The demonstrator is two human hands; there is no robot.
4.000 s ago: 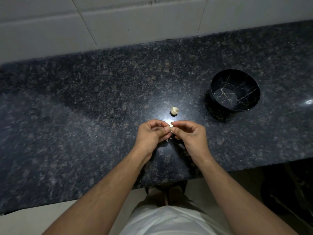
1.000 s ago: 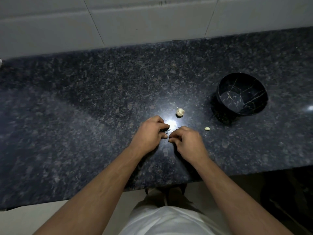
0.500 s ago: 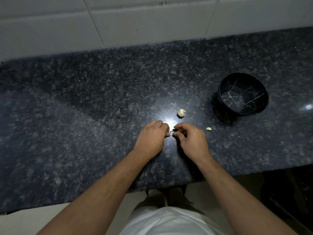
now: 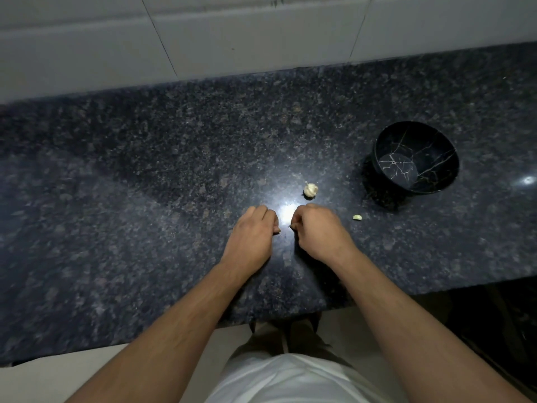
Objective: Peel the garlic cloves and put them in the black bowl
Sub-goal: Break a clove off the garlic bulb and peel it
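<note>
Down on the dark speckled stone surface (image 4: 145,199), both hands sit knuckles-up near the front edge, a bright glare spot between them. The left hand (image 4: 251,238) has its fingers curled under, the tips turned toward the right hand; something tiny and dark shows at the tips, too small to make out, so I cannot tell whether the fingers pinch anything. The right hand (image 4: 318,235) is curled the same way, fingers tucked beneath the palm and aimed back at the left hand, again with only a dark speck at the tips; what it grips, if anything, is hidden. The two hands are close but apart.

Just beyond the right hand lies the garlic head (image 4: 310,190), pale and lumpy, with a thin stem tip pointing up and to the left; it touches neither hand. To the right of the right hand rests a single garlic clove (image 4: 357,217), small and pale, its long axis lying roughly left to right across the surface, pointing toward neither the bowl nor the hands. Whether it is peeled is hard to judge at this size.

The black bowl (image 4: 380,158) stands upright farther right and back, well apart from the clove, white vein lines across its inside. A white tiled wall (image 4: 261,33) runs behind the surface. A white shirt (image 4: 290,379) is cut off at the bottom edge.
</note>
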